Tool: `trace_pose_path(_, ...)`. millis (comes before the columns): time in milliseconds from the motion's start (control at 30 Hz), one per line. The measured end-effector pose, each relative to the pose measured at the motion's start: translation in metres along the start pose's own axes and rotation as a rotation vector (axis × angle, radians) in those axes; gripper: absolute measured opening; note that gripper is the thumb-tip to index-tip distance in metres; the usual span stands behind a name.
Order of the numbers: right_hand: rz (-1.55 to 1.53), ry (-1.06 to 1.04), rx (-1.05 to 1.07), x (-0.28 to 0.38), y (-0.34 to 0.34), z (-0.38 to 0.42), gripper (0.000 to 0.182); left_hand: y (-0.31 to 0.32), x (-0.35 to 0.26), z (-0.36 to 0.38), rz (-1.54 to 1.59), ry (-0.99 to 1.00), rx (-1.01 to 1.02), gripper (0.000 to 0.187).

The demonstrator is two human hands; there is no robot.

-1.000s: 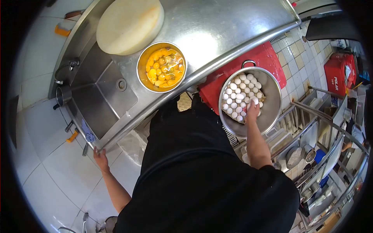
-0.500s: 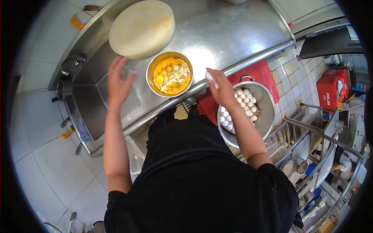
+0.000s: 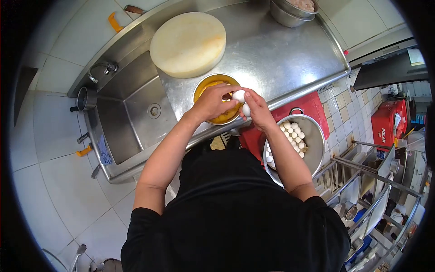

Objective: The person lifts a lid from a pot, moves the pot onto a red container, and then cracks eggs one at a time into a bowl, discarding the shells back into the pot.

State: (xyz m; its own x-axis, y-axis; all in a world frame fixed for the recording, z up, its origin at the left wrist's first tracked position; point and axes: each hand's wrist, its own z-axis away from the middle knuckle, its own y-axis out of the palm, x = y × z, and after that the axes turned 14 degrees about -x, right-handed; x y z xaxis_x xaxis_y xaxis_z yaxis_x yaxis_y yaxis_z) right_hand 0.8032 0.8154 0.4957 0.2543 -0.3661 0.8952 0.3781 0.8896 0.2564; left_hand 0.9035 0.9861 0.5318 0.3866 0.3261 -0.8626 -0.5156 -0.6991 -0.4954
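Note:
Over the metal bowl [image 3: 196,96] of cracked eggs, my two hands meet. My right hand [image 3: 259,112] is closed around a white egg [image 3: 246,109], and its fingertips also touch an upper egg [image 3: 239,95]. My left hand [image 3: 212,102] curls its fingers and thumb about that upper egg from the other side. Yolks [image 3: 225,119] show beneath the hands, though much of the bowl's inside is hidden. Below my right forearm, a large metal pot [image 3: 313,154] holds several whole white eggs [image 3: 293,134].
A thick round cutting board [image 3: 188,43] lies on the steel counter [image 3: 267,54]. The sink [image 3: 131,113] is at left, with a faucet [image 3: 102,70]. Stacked metal bowls [image 3: 290,18] stand at the far right end. A red surface [image 3: 312,109] lies under the pot.
My left hand has moved right from over the sink side to the bowl and met my right hand at the eggs. The view has shifted, and the stacked bowls show more.

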Motion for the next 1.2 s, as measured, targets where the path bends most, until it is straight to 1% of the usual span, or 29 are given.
trace_pose_path(67,0.061,-0.003,0.07,-0.002,0.004,-0.004,0.041,-0.006,0.005,0.001,0.014,0.008,-0.007,0.041)
trace_pose_path(167,0.145,-0.037,0.109,-0.011,0.009,-0.014,0.042,-0.007,0.016,0.004,0.006,0.009,0.0,0.04)
trace_pose_path(233,0.175,-0.067,0.141,-0.009,0.014,-0.017,0.042,-0.007,0.019,0.007,-0.003,-0.001,-0.096,0.042)
trace_pose_path(300,0.328,-0.073,0.16,-0.005,0.016,-0.018,0.042,-0.01,0.024,0.007,-0.034,0.016,-0.112,0.042)
trace_pose_path(333,0.331,-0.072,0.164,-0.006,0.016,-0.02,0.042,-0.011,0.026,0.008,-0.064,0.033,-0.122,0.043)
trace_pose_path(400,0.595,-0.335,0.124,-0.009,0.017,-0.025,0.041,-0.012,0.03,0.008,-0.084,0.052,-0.132,0.043)
trace_pose_path(433,0.597,-0.334,0.127,-0.008,0.018,-0.026,0.041,-0.013,0.032,0.009,-0.105,0.075,-0.138,0.044)
trace_pose_path(467,0.766,-0.517,0.1,-0.007,0.018,-0.026,0.042,-0.014,0.034,0.01,-0.104,0.073,-0.138,0.044)
trace_pose_path(500,0.933,-0.702,0.07,-0.004,0.02,-0.025,0.042,-0.016,0.035,0.01,-0.171,0.121,-0.128,0.045)
trace_pose_path(533,0.934,-0.702,0.068,-0.001,0.022,-0.024,0.042,-0.016,0.036,0.01,-0.237,0.171,-0.118,0.046)
trace_pose_path(567,1.018,-0.663,0.051,0.003,0.024,-0.022,0.043,-0.015,0.037,0.01,-0.236,0.173,-0.117,0.046)
trace_pose_path(600,1.1,-0.622,0.034,0.006,0.026,-0.02,0.044,-0.012,0.037,0.01,-0.241,0.216,-0.151,0.046)
trace_pose_path(633,1.1,-0.62,0.03,0.01,0.028,-0.018,0.044,-0.01,0.038,0.011,-0.246,0.261,-0.186,0.046)
trace_pose_path(667,1.116,-0.603,0.011,0.013,0.029,-0.017,0.046,-0.006,0.037,0.012,-0.244,0.263,-0.182,0.046)
trace_pose_path(733,1.132,-0.583,-0.011,0.013,0.027,-0.017,0.048,0.003,0.029,0.013,-0.18,0.252,-0.274,0.044)
trace_pose_path(767,0.937,-0.41,0.022,0.011,0.023,-0.02,0.046,0.007,0.026,0.012,-0.179,0.254,-0.272,0.044)
trace_pose_path(800,0.739,-0.241,0.055,0.009,0.019,-0.022,0.044,0.01,0.023,0.012,-0.075,0.113,-0.244,0.043)
trace_pose_path(833,0.739,-0.241,0.052,0.007,0.013,-0.021,0.044,0.012,0.022,0.011,0.029,-0.028,-0.214,0.041)
trace_pose_path(867,0.442,-0.085,-0.038,0.007,0.005,-0.02,0.041,0.016,0.03,0.01,0.03,-0.026,-0.214,0.041)
trace_pose_path(900,0.144,0.068,-0.125,0.006,-0.005,-0.019,0.037,0.024,0.047,0.009,0.243,-0.167,-0.273,0.04)
trace_pose_path(933,0.15,0.067,-0.126,0.002,-0.018,-0.023,0.037,0.025,0.049,0.006,0.459,-0.308,-0.33,0.039)
trace_pose_path(967,0.335,-0.073,-0.236,-0.005,-0.032,-0.025,0.033,0.021,0.053,0.006,0.624,-0.445,-0.311,0.033)
trace_pose_path(1000,0.517,-0.213,-0.345,-0.01,-0.044,-0.027,0.03,0.017,0.06,0.007,0.629,-0.446,-0.308,0.033)
trace_pose_path(1033,0.733,-0.401,-0.372,-0.01,-0.052,-0.023,0.037,0.012,0.068,0.007,0.88,-0.584,-0.346,0.031)
trace_pose_path(1067,0.733,-0.398,-0.376,-0.015,-0.055,-0.019,0.037,0.01,0.074,0.008,1.13,-0.722,-0.38,0.029)
trace_pose_path(1100,0.862,-0.536,-0.359,-0.018,-0.057,-0.015,0.04,0.003,0.06,0.008,1.206,-0.718,-0.377,0.028)
trace_pose_path(1133,0.991,-0.679,-0.339,-0.021,-0.058,-0.011,0.043,0.001,0.063,0.007,1.204,-0.713,-0.374,0.028)
trace_pose_path(1167,1.074,-0.675,-0.27,-0.034,-0.064,-0.009,0.048,-0.001,0.067,0.007,1.276,-0.727,-0.345,0.027)
trace_pose_path(1200,1.074,-0.675,-0.272,-0.047,-0.068,-0.009,0.048,-0.001,0.07,0.007,1.348,-0.745,-0.313,0.027)
